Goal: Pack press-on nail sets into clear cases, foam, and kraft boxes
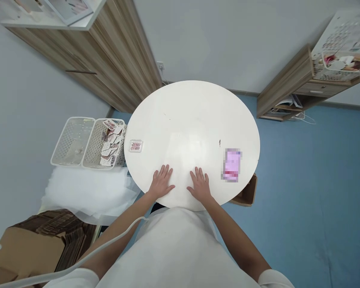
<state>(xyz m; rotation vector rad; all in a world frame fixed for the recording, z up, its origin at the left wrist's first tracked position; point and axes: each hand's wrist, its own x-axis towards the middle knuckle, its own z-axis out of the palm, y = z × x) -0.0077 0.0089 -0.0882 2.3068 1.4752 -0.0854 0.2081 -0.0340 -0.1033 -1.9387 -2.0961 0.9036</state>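
My left hand point(162, 182) lies flat on the round white table point(192, 108), palm down with its fingers spread. My right hand point(200, 185) rests the same way a little to the right, fingers apart and holding nothing. Left of my left hand, near the table's left edge, sits a small clear tray point(136, 146) with several pinkish pieces in it. To the right of my right hand is a pixelated pink-purple rectangle point(232, 165); what it is cannot be made out. A small dark mark point(219, 143) shows on the tabletop above it.
White baskets stand left of the table, one point(91, 156) holding several small cards point(111, 144). Below them lie a pile of white sheets point(87, 190) and folded cardboard point(27, 252). A wooden cabinet point(114, 52), a shelf unit point(288, 84) and a brown box point(248, 193) surround the table.
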